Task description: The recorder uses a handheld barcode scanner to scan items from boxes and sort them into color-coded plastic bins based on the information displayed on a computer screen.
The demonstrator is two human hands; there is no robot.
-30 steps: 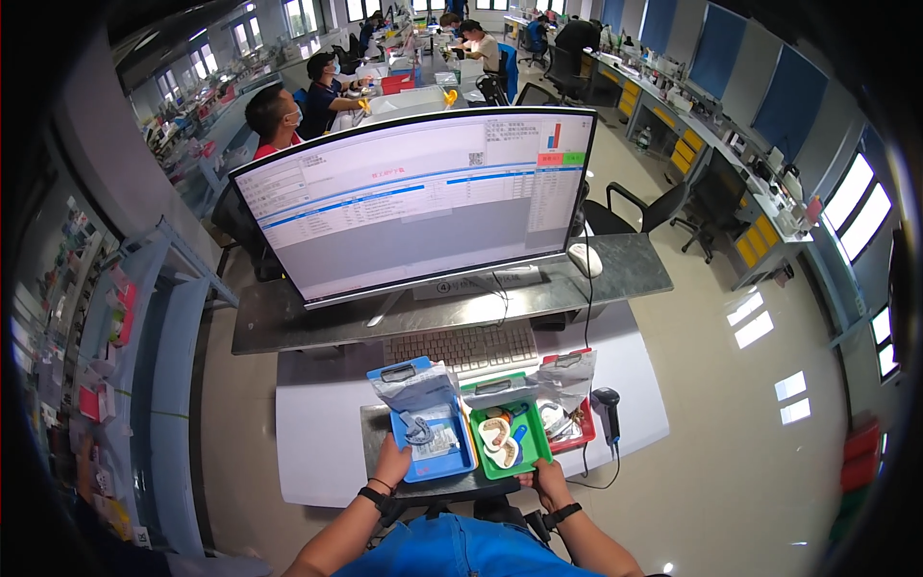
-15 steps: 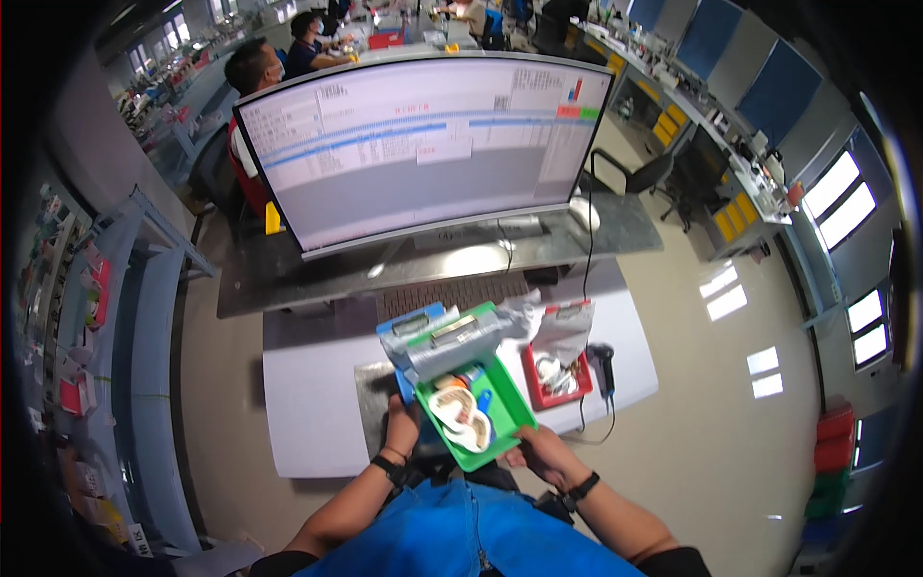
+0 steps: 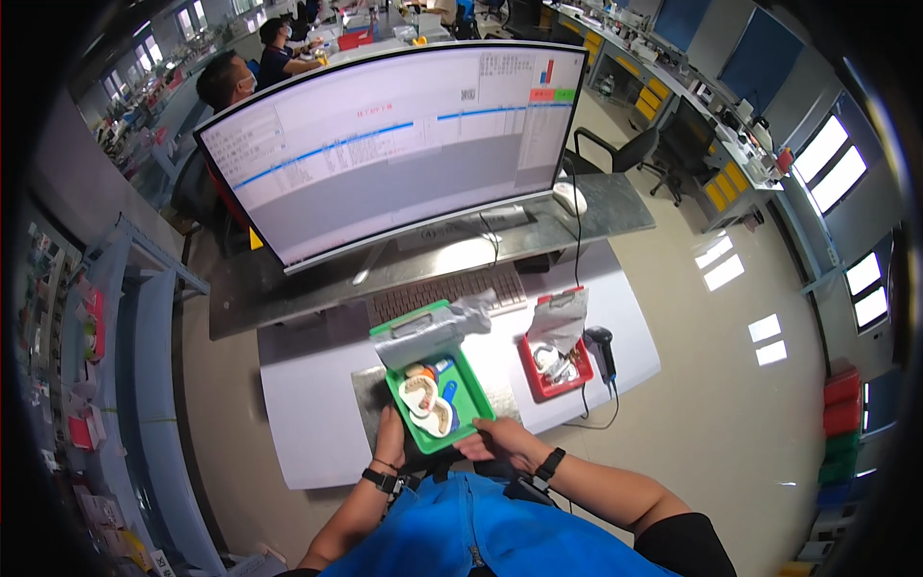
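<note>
A green tray [image 3: 448,442] is held in front of my body, tilted slightly. My right hand [image 3: 502,442] grips its near right corner, thumb at the rim and fingers below. Along the near left side lies my left hand [image 3: 390,439], its fingers partly hidden by the tray. Inside are two white dental casts [image 3: 435,417], a blue piece [image 3: 448,396] and a small orange item [image 3: 417,370]. A silvery plastic bag [image 3: 423,338] is clipped across the far end.
Right of the tray, a red tray [image 3: 555,387] with casts and a clipped bag stands beside a black handheld scanner [image 3: 600,354] on the white table [image 3: 308,413]. Beyond are a keyboard [image 3: 447,293], a large monitor [image 3: 404,159] and a white mouse [image 3: 569,198]. People sit behind the monitor.
The green tray has shifted left in the picture and turned more upright, both hands moving with it. A blue tray edge and clip beside it no longer show. A pop-up box on the monitor has gone.
</note>
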